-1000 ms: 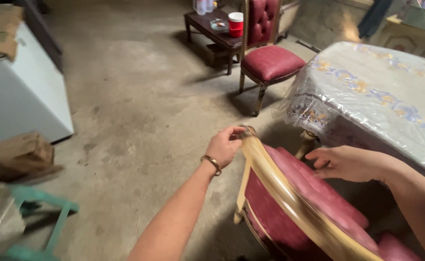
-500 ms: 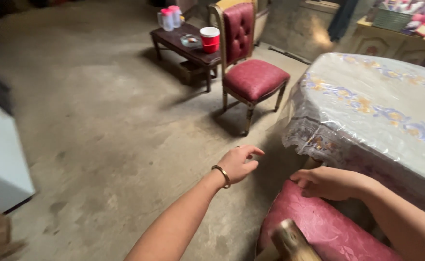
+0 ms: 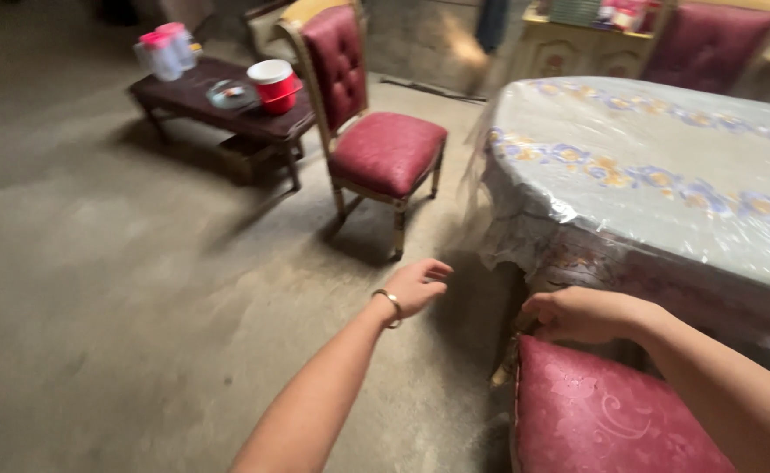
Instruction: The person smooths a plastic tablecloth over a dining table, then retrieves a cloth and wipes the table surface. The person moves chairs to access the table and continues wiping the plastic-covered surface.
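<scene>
Our right hand (image 3: 578, 315) grips the front edge of the near seat (image 3: 604, 412), directly below it. Our left hand (image 3: 415, 285) hangs loosely open, empty, left of it, farther off.

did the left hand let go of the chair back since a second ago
Yes. The left hand then gripped the near red cushioned chair by its wooden back; now it hangs free, left of the plastic-covered table.

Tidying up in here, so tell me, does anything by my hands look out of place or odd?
Nothing looks spilled or broken. The right hand rests at the edge of the near red chair seat by the plastic-covered table; the left hand hangs empty over the floor.
</scene>
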